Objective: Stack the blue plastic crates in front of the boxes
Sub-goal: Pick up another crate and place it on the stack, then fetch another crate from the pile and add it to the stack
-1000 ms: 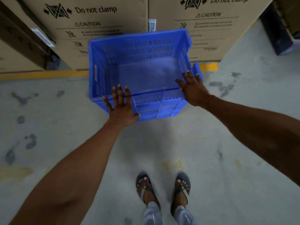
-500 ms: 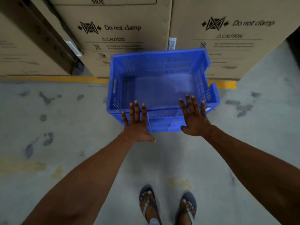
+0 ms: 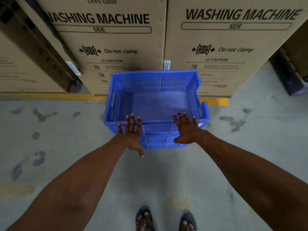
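The blue slatted crates (image 3: 155, 104) sit stacked on the grey stained floor (image 3: 66, 147), the empty top one just beyond the fingers. The left hand (image 3: 131, 137) and the right hand (image 3: 187, 130) lie flat, fingers straight, on the near wall. Behind stand the cardboard boxes (image 3: 225, 47) and a yellow floor line (image 3: 50, 96).
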The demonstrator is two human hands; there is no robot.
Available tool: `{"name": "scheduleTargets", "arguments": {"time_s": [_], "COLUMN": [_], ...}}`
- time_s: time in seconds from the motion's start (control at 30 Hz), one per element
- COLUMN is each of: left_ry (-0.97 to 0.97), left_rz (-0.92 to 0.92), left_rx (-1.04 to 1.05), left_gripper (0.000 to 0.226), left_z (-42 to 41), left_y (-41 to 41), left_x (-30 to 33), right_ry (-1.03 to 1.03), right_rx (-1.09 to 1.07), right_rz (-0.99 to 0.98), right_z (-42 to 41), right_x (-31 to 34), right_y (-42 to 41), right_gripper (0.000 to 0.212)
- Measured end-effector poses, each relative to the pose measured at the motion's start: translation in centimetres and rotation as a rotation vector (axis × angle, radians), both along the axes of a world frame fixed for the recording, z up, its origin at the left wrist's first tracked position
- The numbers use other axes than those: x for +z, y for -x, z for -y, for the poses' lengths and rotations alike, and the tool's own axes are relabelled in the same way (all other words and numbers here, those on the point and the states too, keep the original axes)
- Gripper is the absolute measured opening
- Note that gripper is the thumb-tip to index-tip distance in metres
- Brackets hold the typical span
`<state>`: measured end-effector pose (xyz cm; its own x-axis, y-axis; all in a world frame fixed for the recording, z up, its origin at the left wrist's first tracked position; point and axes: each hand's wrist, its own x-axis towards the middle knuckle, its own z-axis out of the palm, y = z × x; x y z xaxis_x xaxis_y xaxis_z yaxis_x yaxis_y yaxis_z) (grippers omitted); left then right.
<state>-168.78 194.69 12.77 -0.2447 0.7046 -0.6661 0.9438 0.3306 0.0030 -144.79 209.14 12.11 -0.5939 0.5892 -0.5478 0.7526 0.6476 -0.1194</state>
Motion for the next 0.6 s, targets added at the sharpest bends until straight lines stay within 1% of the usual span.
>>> {"name": "scheduleTargets", "arguments": {"time_s": [0.13,0.27,0.33,0.4,0.43,0.5,0.53,0.6], "left_ry": [-0.018,-0.124,-0.166,-0.190,-0.201,-0.214,-0.228,-0.269], "left_rz": [0.021,0.077,0.082,0.127,0.162,0.243,0.321,0.503], "left_rx": [-0.015,-0.021,-0.011,0.020,0.039,0.094,0.174,0.445], "left_gripper": [0.171,0.165,0.161,0.153,0.144,0.117,0.100,0.069], "left_z": [0.1,1.7,3.2,5.3,6.6,9.2,10.5,13.2], "left_y": [-0.3,-0.2,-0.4,-0.9,-1.2,-2.0,-2.6,-4.0], "left_x": [-0.3,0.0,0.0,0.6,1.3,3.3,4.4,7.0], "right_ry": [-0.078,-0.160,-0.225,-0.222,-0.192,-0.099,-0.040,0.048], "right_rx": [0.025,-0.008,-0.057,-0.113,-0.130,-0.191,-0.247,-0.372], "right_rz": [-0.015,-0.003,-0.069,-0.128,-0.128,-0.171,-0.228,-0.317], "right_z": [-0.1,1.5,3.2,5.7,7.2,10.8,12.9,17.5], "right_x": [-0.9,-0.5,0.3,1.7,2.8,5.7,7.2,10.8], "right_y": [-0.6,-0.6,-0.9,-1.5,-1.9,-2.7,-3.3,-4.7], "right_gripper": [0.129,0.131,0.128,0.116,0.106,0.081,0.068,0.052]}}
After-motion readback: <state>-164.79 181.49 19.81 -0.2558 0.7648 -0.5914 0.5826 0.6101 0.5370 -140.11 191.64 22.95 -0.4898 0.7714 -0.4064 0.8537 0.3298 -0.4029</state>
